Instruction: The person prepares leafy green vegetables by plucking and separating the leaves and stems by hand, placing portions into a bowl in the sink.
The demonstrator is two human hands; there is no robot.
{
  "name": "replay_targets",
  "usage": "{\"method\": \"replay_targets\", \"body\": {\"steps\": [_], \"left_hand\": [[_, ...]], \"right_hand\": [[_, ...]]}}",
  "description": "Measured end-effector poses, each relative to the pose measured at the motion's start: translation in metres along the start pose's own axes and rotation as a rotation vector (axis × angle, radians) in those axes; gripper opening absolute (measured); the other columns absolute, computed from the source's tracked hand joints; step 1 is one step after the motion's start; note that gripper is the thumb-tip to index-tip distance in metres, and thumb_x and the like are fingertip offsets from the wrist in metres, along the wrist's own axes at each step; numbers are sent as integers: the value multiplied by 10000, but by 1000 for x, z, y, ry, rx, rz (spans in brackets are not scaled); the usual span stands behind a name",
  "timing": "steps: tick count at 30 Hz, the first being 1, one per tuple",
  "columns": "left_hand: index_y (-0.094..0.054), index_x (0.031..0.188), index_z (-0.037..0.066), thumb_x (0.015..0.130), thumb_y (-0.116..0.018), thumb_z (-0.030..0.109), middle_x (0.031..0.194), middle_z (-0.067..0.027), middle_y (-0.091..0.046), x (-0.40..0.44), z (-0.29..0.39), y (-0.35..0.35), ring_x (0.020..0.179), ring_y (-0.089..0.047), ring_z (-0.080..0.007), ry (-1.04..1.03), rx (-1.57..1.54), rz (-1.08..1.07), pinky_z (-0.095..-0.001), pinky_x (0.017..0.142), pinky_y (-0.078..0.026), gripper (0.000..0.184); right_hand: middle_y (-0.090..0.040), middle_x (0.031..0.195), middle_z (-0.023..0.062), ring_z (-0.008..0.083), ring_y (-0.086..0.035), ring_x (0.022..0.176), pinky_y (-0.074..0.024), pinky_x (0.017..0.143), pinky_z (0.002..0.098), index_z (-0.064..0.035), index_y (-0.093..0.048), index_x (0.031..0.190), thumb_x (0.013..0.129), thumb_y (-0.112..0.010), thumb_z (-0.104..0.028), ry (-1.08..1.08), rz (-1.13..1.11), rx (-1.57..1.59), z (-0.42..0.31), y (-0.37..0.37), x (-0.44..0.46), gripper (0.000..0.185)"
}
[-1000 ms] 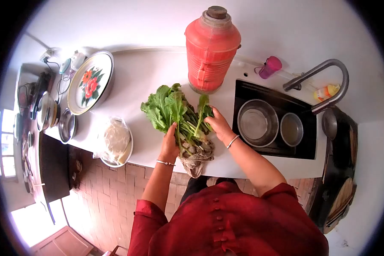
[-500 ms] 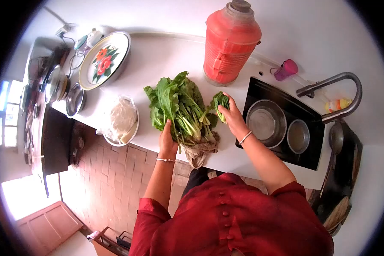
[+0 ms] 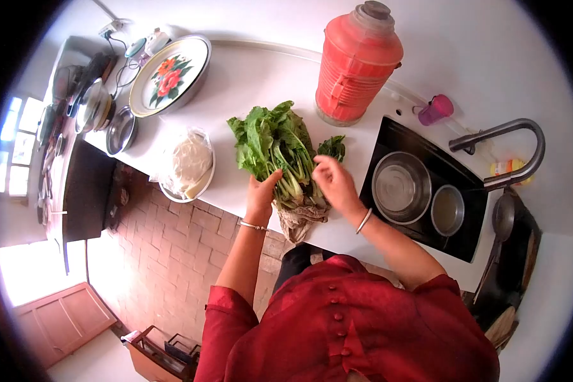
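A big bunch of leafy greens (image 3: 270, 143) lies on the counter, its pale stems toward me and a beige cloth (image 3: 299, 223) under them. My left hand (image 3: 262, 194) grips the near left side of the bunch, thumb on top; its other fingers are mostly hidden. Over the right side of the stems hovers my right hand (image 3: 337, 184), fingers bent and apart, with nothing visible in them. Just beyond it, a small bunch of greens (image 3: 332, 148) rests on the counter beside the big one.
A red thermos (image 3: 356, 70) stands behind the greens. To the right, the black sink (image 3: 379, 143) holds two metal bowls (image 3: 401, 188) below a curved faucet (image 3: 509, 127). A bagged white bowl (image 3: 188, 165) and a flowered enamel basin (image 3: 172, 76) sit on the left.
My right hand has let go of the small bunch, now on the counter, and moved left toward the big bunch's stems. The left hand stays at the greens. The view has shifted slightly.
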State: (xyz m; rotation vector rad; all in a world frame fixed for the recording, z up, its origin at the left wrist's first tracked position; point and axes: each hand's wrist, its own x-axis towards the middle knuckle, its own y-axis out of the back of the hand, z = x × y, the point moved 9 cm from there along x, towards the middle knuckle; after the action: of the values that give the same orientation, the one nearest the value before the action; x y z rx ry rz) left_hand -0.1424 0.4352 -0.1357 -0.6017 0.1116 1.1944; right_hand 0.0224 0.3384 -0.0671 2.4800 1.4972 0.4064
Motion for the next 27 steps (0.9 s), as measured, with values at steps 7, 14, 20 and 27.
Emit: {"method": "replay_targets", "body": {"steps": [7, 14, 20, 27], "left_hand": [[-479, 1102, -3, 804, -539, 4, 956, -109, -585, -8, 2, 3, 806, -605, -195, 42, -161, -28, -317, 643, -541, 304], [-441, 1175, 37, 868, -529, 80, 1087, -94, -555, -8, -6, 1, 953, -572, -234, 151, -398, -55, -424, 735, -515, 323], [-507, 1110, 46, 872, -577, 181, 1044, -74, -588, -12, -14, -3, 946, -576, -203, 217, -336, -71, -392, 756, -521, 283], [-549, 1074, 43, 806, -665, 249, 982, -79, -608, -16, -19, -2, 842, -601, -195, 326, -117, 9, -379, 686, -508, 358]], "right_hand": [[-612, 780, 75, 129, -581, 638, -482, 581, 246, 33, -477, 1107, 842, -592, -149, -246, -260, 97, -2, -47, -15, 342], [-583, 914, 103, 139, -596, 710, -509, 593, 236, 12, -411, 1209, 901, -498, -164, -542, -278, 769, 5, -42, -16, 366], [-607, 899, 110, 153, -594, 707, -507, 595, 260, -38, -443, 1223, 917, -483, -202, -603, -169, 1141, 22, -35, -19, 350], [-612, 851, 78, 110, -570, 631, -483, 544, 225, -45, -451, 1220, 934, -444, -231, -610, -184, 865, 29, -34, -19, 341]]}}
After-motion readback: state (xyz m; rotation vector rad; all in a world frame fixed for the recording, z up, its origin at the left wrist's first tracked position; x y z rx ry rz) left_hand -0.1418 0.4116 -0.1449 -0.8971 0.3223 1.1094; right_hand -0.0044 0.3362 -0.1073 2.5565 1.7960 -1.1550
